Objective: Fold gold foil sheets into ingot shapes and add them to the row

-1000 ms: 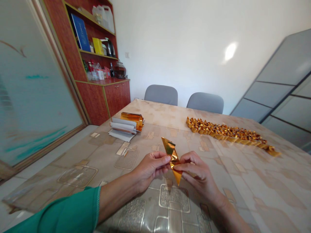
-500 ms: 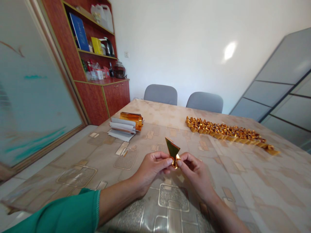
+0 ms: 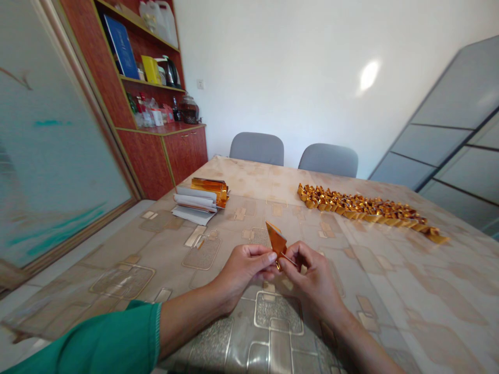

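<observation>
A small folded piece of gold foil paper (image 3: 276, 240) is pinched between my two hands above the table, its pointed end sticking up. My left hand (image 3: 249, 265) grips its lower left side between thumb and fingers. From the right, my right hand (image 3: 314, 272) pinches the lower right edge, thumb in front and fingers curled behind. The paper's lowest part is partly hidden by my fingertips. Farther off to the left lies a stack of gold and grey-white paper sheets (image 3: 198, 201). To the right, a long row of folded gold foil pieces (image 3: 362, 206) stretches across the table.
A patterned plastic cloth covers the table (image 3: 148, 311). Two grey chairs (image 3: 257, 148) stand at its far side. A red-brown cabinet (image 3: 156, 156) with bottles and a kettle is at the back left, beside a frosted glass door (image 3: 50, 156).
The foil paper has turned in my fingers, and its upright point looks narrower and more orange. My right fingers have shifted slightly on its edge. The view has tilted a little.
</observation>
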